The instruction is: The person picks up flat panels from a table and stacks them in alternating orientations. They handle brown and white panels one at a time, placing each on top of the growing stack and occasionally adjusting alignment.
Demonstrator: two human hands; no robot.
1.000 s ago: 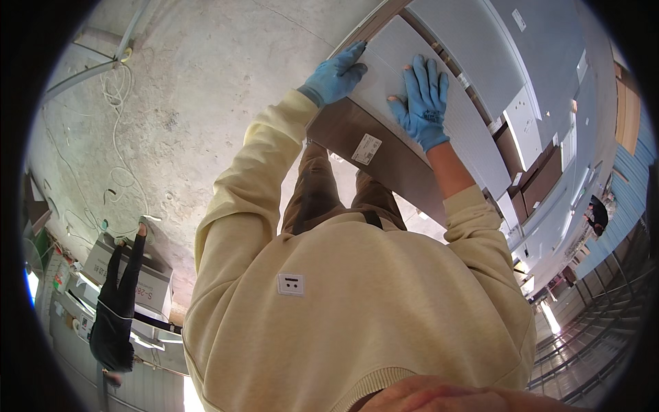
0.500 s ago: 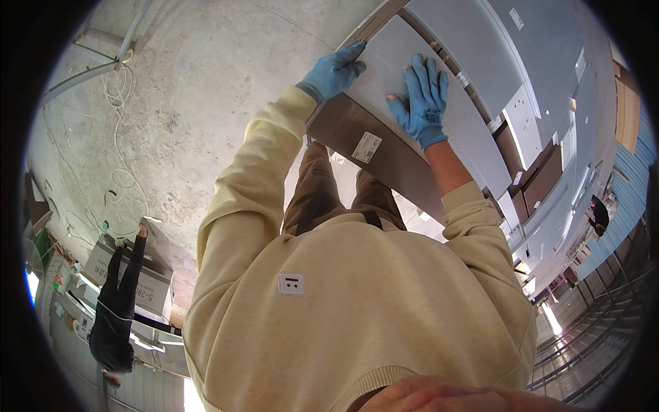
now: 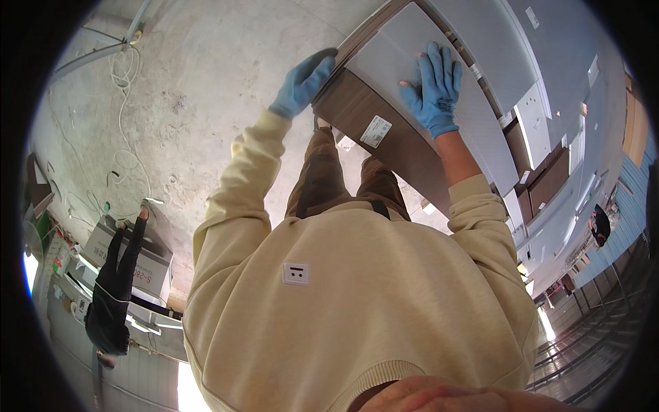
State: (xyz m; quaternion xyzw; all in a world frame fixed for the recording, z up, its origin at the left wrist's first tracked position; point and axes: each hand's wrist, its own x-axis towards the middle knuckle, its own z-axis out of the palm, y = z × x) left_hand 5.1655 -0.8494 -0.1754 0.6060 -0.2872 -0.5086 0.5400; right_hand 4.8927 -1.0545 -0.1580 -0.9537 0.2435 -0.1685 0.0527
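Observation:
My right hand (image 3: 436, 90), in a blue work glove with bare fingertips, lies flat with spread fingers on a light grey sheet (image 3: 398, 51). That sheet covers the top of a long brown wood-grain panel (image 3: 357, 113) with a white label (image 3: 376, 131) on its near side. At the panel's left end is my left hand (image 3: 302, 84), also gloved in blue. Its fingers stretch out beside the panel's edge, and I see nothing held in them. Whether they touch the edge is hard to make out.
More grey-topped panels (image 3: 480, 44) and brown and white boards (image 3: 532, 120) are stacked to the right. Cables (image 3: 123, 75) lie on the concrete floor (image 3: 206, 62) at left. A person in black (image 3: 110, 302) stands beside a large carton (image 3: 154, 268); another person (image 3: 599, 225) is far right.
My left hand has come off the panel's corner and moved left, its fingers loosened. The right hand stays flat on the grey sheet, slightly further right in view. The whole view has shifted a little.

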